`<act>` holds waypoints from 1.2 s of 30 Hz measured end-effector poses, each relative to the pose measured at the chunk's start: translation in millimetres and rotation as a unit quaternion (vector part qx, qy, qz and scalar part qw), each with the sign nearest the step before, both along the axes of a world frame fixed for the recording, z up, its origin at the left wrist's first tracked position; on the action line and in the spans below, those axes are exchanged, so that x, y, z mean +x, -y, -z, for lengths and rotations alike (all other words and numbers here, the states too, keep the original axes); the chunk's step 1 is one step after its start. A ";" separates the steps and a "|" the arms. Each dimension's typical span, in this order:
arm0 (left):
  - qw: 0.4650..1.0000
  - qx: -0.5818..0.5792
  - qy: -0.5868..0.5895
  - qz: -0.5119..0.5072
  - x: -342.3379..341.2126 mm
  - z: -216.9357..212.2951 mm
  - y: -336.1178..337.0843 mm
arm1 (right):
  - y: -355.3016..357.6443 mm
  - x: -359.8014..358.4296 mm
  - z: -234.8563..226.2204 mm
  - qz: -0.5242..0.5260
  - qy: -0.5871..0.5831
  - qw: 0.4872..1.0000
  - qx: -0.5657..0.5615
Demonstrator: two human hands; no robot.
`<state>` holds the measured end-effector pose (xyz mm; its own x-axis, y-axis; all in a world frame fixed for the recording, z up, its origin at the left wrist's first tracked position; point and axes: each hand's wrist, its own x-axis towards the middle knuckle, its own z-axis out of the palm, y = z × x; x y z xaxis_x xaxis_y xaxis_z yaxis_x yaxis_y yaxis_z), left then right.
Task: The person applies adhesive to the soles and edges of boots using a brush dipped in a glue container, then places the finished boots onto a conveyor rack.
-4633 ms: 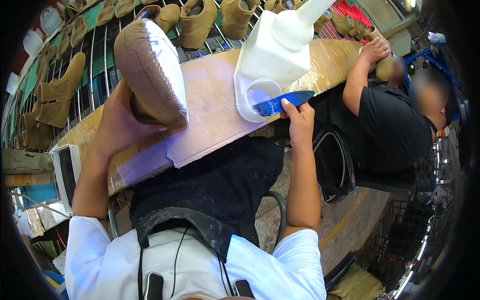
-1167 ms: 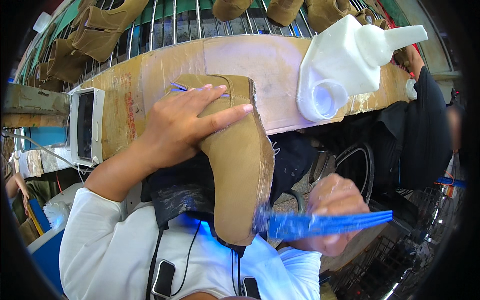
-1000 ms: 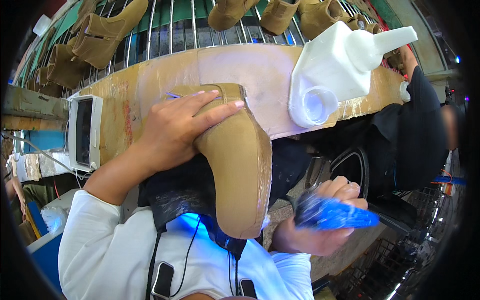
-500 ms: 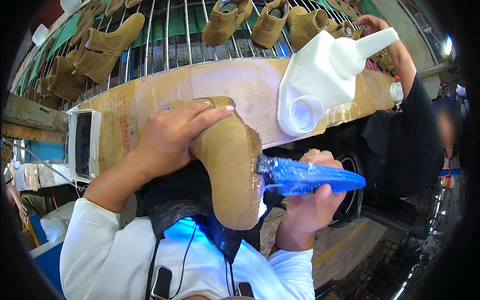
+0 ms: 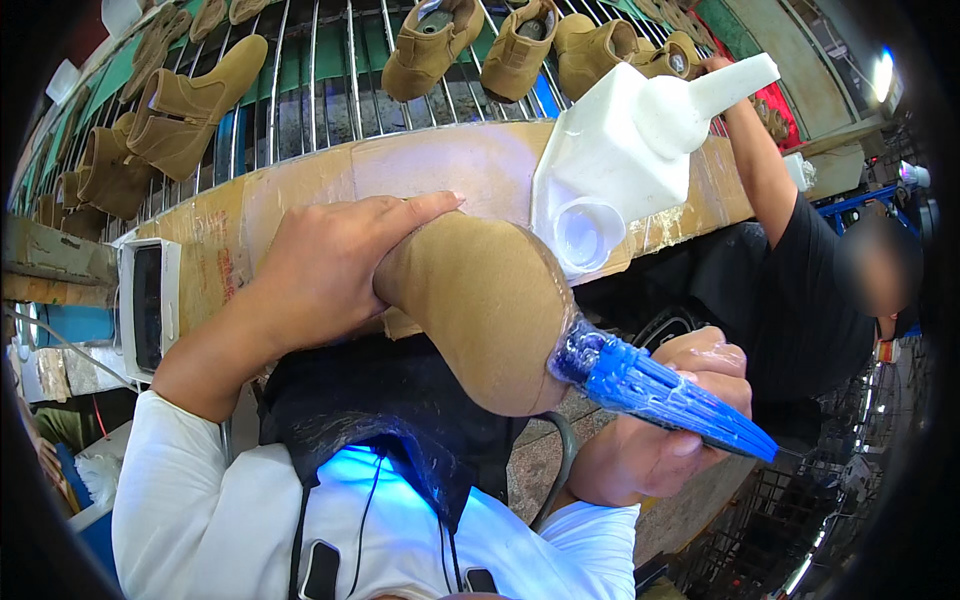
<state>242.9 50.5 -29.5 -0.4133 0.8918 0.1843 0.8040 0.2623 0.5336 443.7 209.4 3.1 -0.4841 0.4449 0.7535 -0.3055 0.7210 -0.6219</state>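
A tan boot [image 5: 490, 310] is tilted toe-down in front of me, gripped by my left hand [image 5: 335, 255] round its upper part. My right hand [image 5: 675, 425] holds a blue brush [image 5: 670, 385] smeared with clear, sticky glue. The brush's dark bristle end touches the boot's lower edge near the toe, where a wet, shiny band runs along the side. Just beyond the boot, a white plastic bottle with a long spout [image 5: 625, 150] rests on its side on a cardboard-covered ledge [image 5: 430, 165], an open round cup-like mouth [image 5: 585, 235] facing me.
Several tan boots [image 5: 195, 105] stand or lie on a metal-barred rack [image 5: 330, 70] beyond the ledge. A white-framed box [image 5: 150, 305] sits at the left. At the right, a person in black [image 5: 800, 290] reaches toward the rack's boots.
The boot has turned, its toe swinging right and up. My right hand and the brush have moved right and down, following its edge. The other person's arm has shifted left and lower.
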 end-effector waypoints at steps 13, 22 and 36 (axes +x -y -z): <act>0.999 -0.036 0.038 0.004 -28.3 -11.7 -20.2 | -14.7 -18.4 -8.5 0.060 -0.007 0.993 0.098; 0.998 0.048 0.025 0.026 -45.9 -2.3 -15.5 | -79.4 -9.3 43.1 0.095 -0.098 0.987 -0.083; 0.810 0.050 0.584 -0.033 -24.8 36.0 32.6 | -99.6 -14.1 90.1 0.110 0.262 0.952 0.119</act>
<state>218.0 17.9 -65.5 -0.4036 0.8658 -0.2957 -0.2777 0.1920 0.9413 429.6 309.0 -87.0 -0.7358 0.4250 0.5272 0.1749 0.8713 -0.4585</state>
